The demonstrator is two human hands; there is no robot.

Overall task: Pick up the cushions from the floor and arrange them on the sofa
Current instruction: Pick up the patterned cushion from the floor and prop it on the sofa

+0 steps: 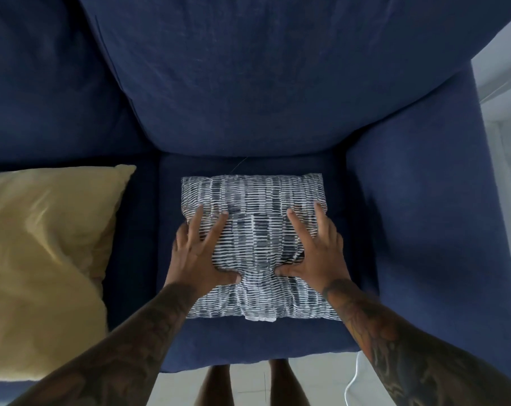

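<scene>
A black-and-white patterned cushion [255, 200] lies flat on the right seat of the dark blue sofa [248, 83]. My left hand [200, 253] presses on its left side with fingers spread. On the cushion's right side my right hand [314, 247] lies flat, fingers spread too. Neither hand grips the fabric; both palms rest on top. A yellow cushion [43, 259] lies on the seat to the left, apart from the patterned one.
The sofa's right armrest [418, 230] rises just right of the patterned cushion. Back cushions [43, 83] stand behind both seats. Pale floor tiles [251, 385] and my legs show below the seat edge. A white cable [355, 379] runs on the floor at the right.
</scene>
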